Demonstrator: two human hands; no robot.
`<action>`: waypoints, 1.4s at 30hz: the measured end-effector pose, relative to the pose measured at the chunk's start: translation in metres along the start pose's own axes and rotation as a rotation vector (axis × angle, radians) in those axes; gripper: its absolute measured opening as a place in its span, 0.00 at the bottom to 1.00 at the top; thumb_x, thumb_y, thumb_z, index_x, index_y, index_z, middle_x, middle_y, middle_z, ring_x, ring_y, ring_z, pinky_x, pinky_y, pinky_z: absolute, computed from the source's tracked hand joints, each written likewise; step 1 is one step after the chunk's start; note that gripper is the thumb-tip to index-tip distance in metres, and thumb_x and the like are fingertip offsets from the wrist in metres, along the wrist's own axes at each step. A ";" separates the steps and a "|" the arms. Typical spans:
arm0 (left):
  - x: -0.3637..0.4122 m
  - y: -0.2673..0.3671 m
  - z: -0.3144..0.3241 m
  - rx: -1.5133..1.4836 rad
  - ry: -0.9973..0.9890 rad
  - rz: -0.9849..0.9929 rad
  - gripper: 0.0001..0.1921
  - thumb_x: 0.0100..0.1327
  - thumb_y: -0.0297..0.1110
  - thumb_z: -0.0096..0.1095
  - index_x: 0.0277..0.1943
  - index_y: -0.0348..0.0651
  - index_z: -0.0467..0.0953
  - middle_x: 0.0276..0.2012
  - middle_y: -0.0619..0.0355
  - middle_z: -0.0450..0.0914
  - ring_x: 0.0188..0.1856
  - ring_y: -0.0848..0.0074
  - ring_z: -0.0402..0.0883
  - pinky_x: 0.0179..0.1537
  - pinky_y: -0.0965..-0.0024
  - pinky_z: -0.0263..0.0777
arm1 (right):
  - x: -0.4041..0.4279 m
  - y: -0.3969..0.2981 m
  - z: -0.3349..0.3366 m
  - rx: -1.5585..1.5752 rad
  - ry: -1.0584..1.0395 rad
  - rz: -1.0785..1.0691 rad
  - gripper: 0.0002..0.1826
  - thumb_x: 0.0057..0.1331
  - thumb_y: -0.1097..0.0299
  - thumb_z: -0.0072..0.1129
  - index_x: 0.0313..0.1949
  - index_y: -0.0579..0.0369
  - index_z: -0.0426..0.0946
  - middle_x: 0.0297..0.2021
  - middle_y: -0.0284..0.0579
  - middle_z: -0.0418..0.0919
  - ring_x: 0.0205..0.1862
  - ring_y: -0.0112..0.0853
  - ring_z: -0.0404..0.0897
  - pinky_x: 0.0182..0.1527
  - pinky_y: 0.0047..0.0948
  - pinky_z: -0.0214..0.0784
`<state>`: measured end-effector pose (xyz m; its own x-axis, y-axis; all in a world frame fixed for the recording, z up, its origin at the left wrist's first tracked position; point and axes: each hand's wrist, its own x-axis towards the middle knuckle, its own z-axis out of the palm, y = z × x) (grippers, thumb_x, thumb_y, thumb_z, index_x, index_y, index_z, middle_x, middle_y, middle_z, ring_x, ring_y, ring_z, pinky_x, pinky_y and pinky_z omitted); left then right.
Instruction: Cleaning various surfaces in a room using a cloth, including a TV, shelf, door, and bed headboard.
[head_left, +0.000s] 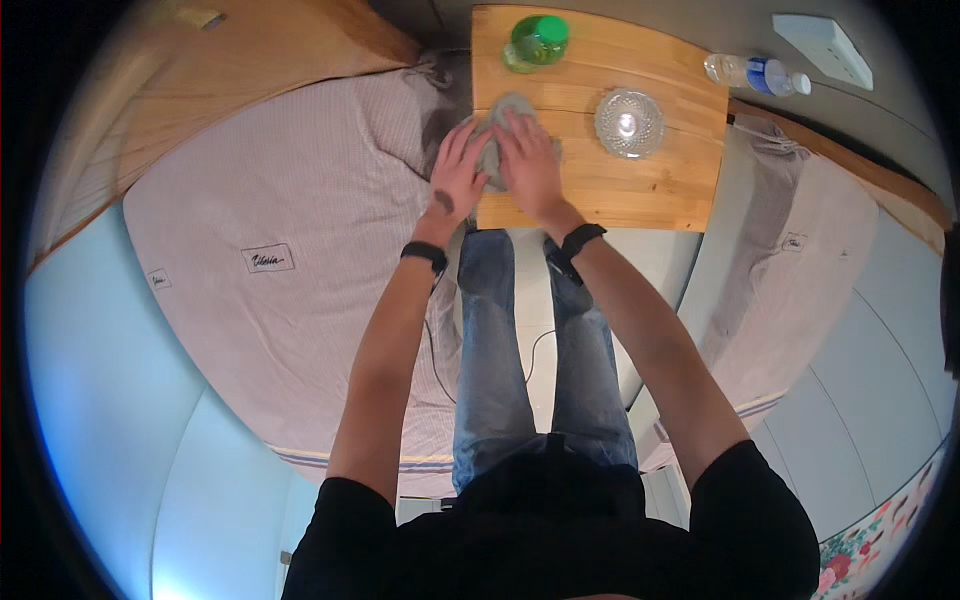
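A grey cloth lies bunched on the left side of a small wooden table. My left hand rests on the cloth's left part, at the table's left edge, with the fingers pointing away from me. Flat over the middle and right of the cloth is my right hand, its fingers slightly spread. Both hands press on the fabric and partly hide it. Behind them, near the far edge, stands a green bottle with a green cap. To the right sits a round, patterned clear glass bowl.
A clear plastic bottle with a blue label lies at the table's far right corner. Beyond it is a white power strip. Pinkish fabric-covered seats or beds flank me, left and right. A thin cable runs across the floor between my legs.
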<state>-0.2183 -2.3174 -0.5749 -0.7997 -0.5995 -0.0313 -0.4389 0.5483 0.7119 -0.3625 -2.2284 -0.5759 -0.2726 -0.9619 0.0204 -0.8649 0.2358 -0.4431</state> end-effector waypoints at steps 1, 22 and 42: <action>-0.014 -0.002 0.004 0.001 -0.007 0.008 0.37 0.50 0.23 0.67 0.66 0.46 0.65 0.69 0.51 0.60 0.70 0.52 0.57 0.69 0.56 0.57 | -0.007 -0.004 -0.001 0.018 -0.046 -0.034 0.31 0.57 0.69 0.60 0.62 0.49 0.69 0.68 0.45 0.62 0.69 0.48 0.60 0.69 0.49 0.54; -0.022 0.185 0.169 0.236 -0.519 -0.036 0.45 0.55 0.32 0.68 0.74 0.49 0.51 0.74 0.53 0.50 0.75 0.58 0.50 0.71 0.39 0.40 | -0.165 0.191 -0.112 0.214 -0.269 -0.206 0.26 0.53 0.71 0.62 0.54 0.56 0.74 0.65 0.42 0.66 0.69 0.40 0.62 0.69 0.43 0.55; 0.206 0.250 0.228 0.052 0.096 -0.033 0.42 0.49 0.20 0.67 0.70 0.41 0.59 0.70 0.45 0.56 0.73 0.47 0.51 0.71 0.47 0.48 | -0.045 0.329 -0.175 0.312 0.104 0.134 0.33 0.57 0.84 0.52 0.64 0.49 0.69 0.69 0.48 0.62 0.71 0.48 0.59 0.70 0.44 0.55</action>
<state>-0.5858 -2.1708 -0.5631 -0.7427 -0.6695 0.0152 -0.4868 0.5553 0.6743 -0.7085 -2.0830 -0.5653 -0.4308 -0.9020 0.0275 -0.6522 0.2902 -0.7003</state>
